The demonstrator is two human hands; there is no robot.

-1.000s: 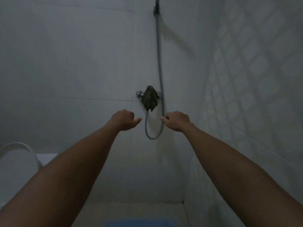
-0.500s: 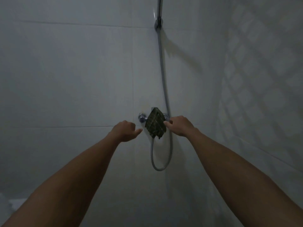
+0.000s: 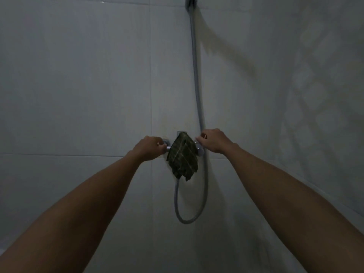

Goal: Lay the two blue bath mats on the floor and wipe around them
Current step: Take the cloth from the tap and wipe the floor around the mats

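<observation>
A dark green checked cloth (image 3: 183,156) hangs draped over the chrome shower mixer on the tiled wall. My left hand (image 3: 148,147) grips the mixer's left knob (image 3: 167,145), fingers curled round it. My right hand (image 3: 213,140) holds the mixer's right knob (image 3: 199,148) with thumb and fingers. Both arms reach straight forward, one on each side of the cloth. No blue bath mat is in view.
A grey shower hose (image 3: 197,79) runs down the wall from a holder (image 3: 190,1) at the top and loops below the mixer (image 3: 189,220). White tiled walls meet in a corner to the right.
Both hands rose and closed in on the mixer, from hovering beside the cloth to holding the two knobs. The view tilted upward, so the floor and the blue mat dropped out of sight.
</observation>
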